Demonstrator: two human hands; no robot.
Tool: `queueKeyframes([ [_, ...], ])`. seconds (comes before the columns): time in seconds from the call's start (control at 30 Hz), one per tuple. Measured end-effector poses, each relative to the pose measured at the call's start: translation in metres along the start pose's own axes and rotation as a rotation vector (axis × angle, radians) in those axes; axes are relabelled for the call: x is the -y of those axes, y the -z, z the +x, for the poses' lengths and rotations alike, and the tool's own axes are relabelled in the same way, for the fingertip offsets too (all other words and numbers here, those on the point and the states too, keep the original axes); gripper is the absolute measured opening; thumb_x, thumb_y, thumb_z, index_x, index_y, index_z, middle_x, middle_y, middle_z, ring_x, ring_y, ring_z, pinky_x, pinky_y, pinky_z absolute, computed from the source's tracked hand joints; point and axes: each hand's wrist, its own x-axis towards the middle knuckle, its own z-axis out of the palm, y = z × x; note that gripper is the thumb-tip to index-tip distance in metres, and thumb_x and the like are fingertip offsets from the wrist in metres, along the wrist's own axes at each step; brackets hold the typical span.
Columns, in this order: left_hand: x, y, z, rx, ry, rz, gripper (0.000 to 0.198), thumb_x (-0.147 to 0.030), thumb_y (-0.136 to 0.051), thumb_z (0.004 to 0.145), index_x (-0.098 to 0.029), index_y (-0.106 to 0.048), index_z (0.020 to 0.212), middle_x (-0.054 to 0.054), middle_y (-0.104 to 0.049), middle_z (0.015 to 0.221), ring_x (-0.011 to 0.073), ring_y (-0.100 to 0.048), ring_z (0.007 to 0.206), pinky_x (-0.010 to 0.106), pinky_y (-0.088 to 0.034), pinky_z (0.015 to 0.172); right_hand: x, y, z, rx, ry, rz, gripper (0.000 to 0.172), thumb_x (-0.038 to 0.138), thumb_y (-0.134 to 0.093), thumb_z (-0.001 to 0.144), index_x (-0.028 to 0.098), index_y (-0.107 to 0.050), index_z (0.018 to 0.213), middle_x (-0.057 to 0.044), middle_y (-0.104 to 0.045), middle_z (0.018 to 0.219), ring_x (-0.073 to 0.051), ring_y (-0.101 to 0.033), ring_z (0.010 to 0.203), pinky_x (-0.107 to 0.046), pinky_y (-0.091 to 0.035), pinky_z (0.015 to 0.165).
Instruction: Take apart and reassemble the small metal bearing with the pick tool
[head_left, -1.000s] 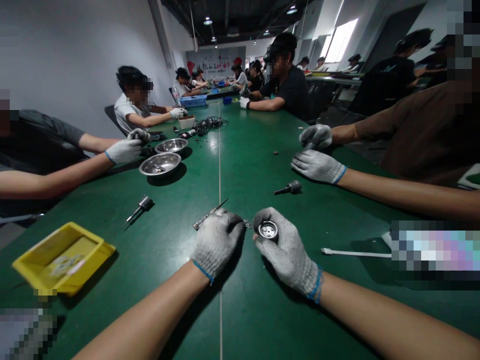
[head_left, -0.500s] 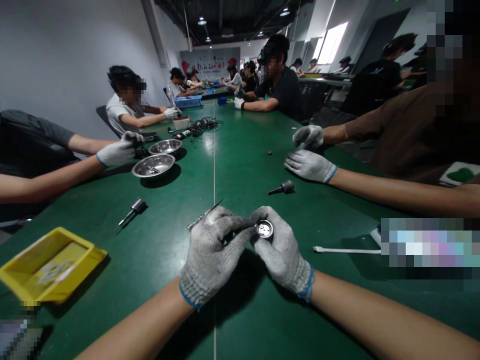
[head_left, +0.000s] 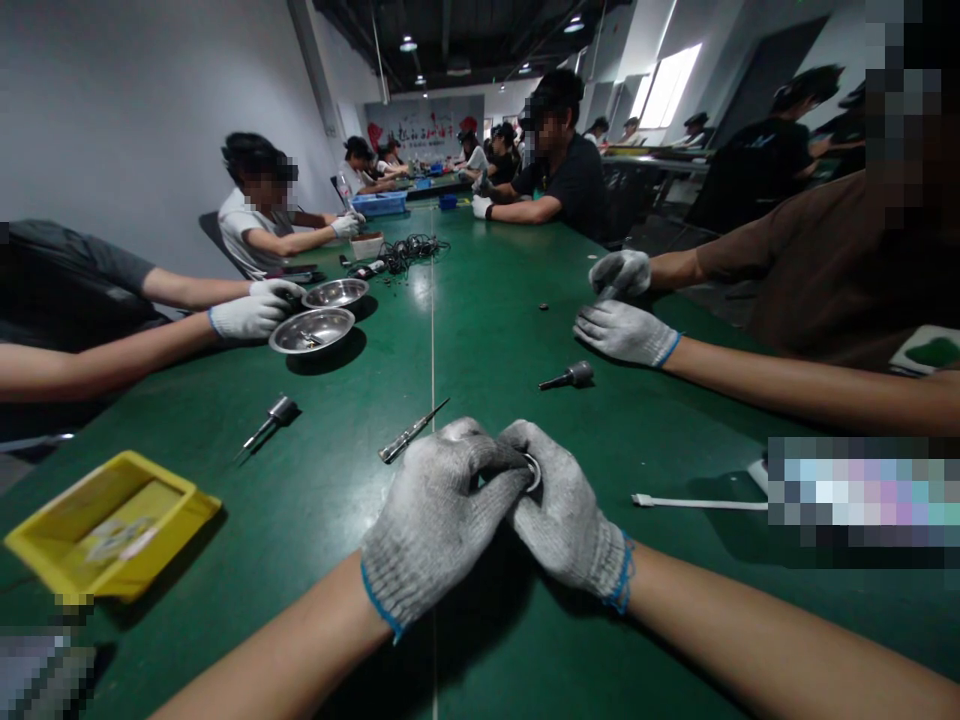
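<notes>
Hands joined near the table (head_left: 487,330) edge.
Right hand (head_left: 564,512) clasps a half-hidden metal part (head_left: 532,470); left hand (head_left: 442,520) curls over it, grip unclear.

Mostly hidden under left hand (head_left: 441,512): round metal part (head_left: 534,469).

Assembly workshop: long green table (head_left: 480,330) (gloved workers (head_left: 559,170) alongside)

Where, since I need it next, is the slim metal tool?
Head view: the slim metal tool lies on the green table just left of centre, right beyond the left hand.
</notes>
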Motion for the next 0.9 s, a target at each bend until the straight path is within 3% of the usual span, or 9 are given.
queueKeyframes([
  [0.9, -0.0015, 0.0038, 0.0013, 0.067, 0.008, 0.037, 0.012, -0.015, -0.073, 0.091, -0.021, -0.083, 0.090, 0.003, -0.073, 0.085, 0.0169, -0.067, 0.076, 0.029, -0.053, 0.073, -0.0037, -0.0004, -0.0029, 0.038, 0.029, -0.006, 0.028, 0.002, -0.055, 0.079, 0.024, -0.054, 0.096, 0.000, -0.062, 0.087, -0.019, -0.061, 0.078, -0.031, -0.048, 0.073],
])
